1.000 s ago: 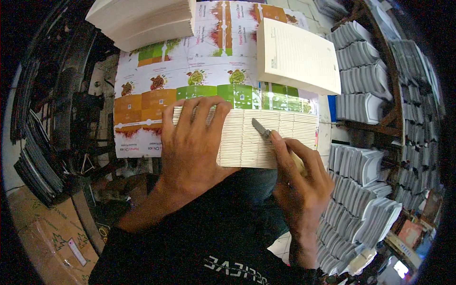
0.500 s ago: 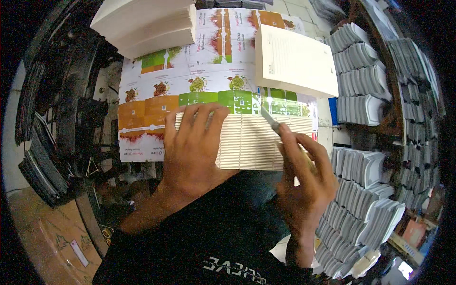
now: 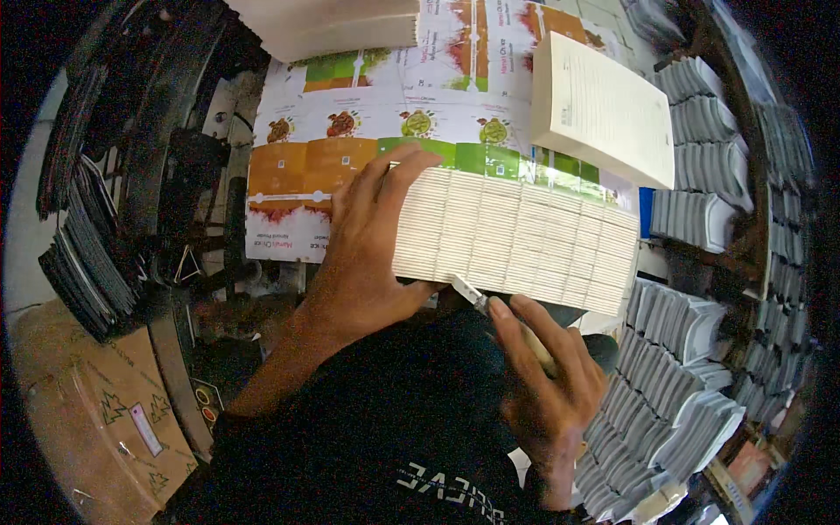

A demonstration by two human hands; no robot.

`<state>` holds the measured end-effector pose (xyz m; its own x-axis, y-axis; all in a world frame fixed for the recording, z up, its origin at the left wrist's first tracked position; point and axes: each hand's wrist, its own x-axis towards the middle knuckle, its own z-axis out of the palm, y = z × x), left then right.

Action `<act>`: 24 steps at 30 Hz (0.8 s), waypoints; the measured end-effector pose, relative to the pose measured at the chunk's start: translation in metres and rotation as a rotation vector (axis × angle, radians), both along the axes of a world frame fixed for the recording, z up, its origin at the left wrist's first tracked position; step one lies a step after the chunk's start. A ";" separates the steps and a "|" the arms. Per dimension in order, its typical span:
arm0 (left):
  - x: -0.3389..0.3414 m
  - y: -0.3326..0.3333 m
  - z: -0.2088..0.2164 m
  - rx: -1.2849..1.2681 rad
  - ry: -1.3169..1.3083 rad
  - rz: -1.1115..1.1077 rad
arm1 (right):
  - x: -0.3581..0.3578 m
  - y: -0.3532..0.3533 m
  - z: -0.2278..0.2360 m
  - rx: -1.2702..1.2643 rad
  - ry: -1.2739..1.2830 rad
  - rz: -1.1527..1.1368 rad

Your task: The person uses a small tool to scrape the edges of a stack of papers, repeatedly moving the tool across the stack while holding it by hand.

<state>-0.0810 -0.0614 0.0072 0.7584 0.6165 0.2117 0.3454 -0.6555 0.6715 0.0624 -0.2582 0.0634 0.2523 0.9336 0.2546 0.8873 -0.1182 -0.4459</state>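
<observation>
A stack of thin cream paper booklets (image 3: 516, 232) lies in front of me, its ridged side up and crossed by rows of stitch lines. My left hand (image 3: 363, 249) grips the stack's left end, fingers over the far edge and thumb beneath the near one. In my right hand (image 3: 551, 381) is a knife (image 3: 469, 292) with a short metal blade and a pale handle, mostly hidden by the fingers. The blade tip touches or nearly touches the near edge of the stack, close to my left thumb. Printed sheets (image 3: 289, 179) in orange, green and white lie under the stack.
At the far left of the work surface stands a tall block of cream paper (image 3: 350, 31). Another paper block (image 3: 604, 109) with a lined top sits at the far right. Grey bundles (image 3: 674, 319) are piled along the right. A brown carton (image 3: 131, 420) is at lower left.
The knife has come from the far edge of the stack to its near edge, further left. The stack now slants, its right end nearer me, and more of its ridged side shows.
</observation>
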 end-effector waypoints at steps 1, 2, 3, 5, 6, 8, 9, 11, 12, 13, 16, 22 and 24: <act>0.000 0.001 0.000 0.023 -0.010 0.004 | 0.000 0.002 0.001 -0.002 0.001 0.006; -0.001 0.001 0.001 0.020 -0.010 0.010 | 0.001 0.004 0.003 -0.023 -0.041 0.020; -0.001 0.002 0.002 0.035 -0.014 0.004 | 0.001 0.005 0.004 -0.044 -0.084 0.035; -0.002 0.001 0.002 0.044 -0.021 0.003 | 0.001 0.006 0.004 -0.043 -0.067 0.034; -0.002 0.001 0.001 0.047 -0.027 0.006 | 0.001 0.006 0.004 -0.038 -0.049 0.029; -0.002 0.000 0.000 0.046 -0.036 0.011 | 0.000 0.007 0.002 -0.029 -0.061 0.025; -0.002 0.000 0.001 0.037 -0.031 0.009 | 0.000 0.007 0.002 -0.016 -0.070 0.018; -0.002 0.001 0.001 0.029 -0.027 0.010 | 0.001 0.008 0.003 -0.021 -0.081 0.025; -0.002 0.001 0.001 0.030 -0.034 0.012 | 0.001 0.008 0.003 -0.022 -0.091 0.030; -0.001 0.001 0.000 0.029 -0.042 0.011 | 0.001 0.009 0.003 -0.025 -0.093 0.029; 0.000 0.000 -0.003 0.031 -0.038 0.025 | 0.000 0.010 0.004 -0.029 -0.098 0.027; -0.001 -0.001 -0.002 0.064 -0.028 0.027 | 0.000 0.010 0.005 -0.028 -0.072 0.043; 0.000 -0.002 -0.003 0.069 -0.018 0.037 | 0.000 0.010 0.005 -0.039 -0.084 0.046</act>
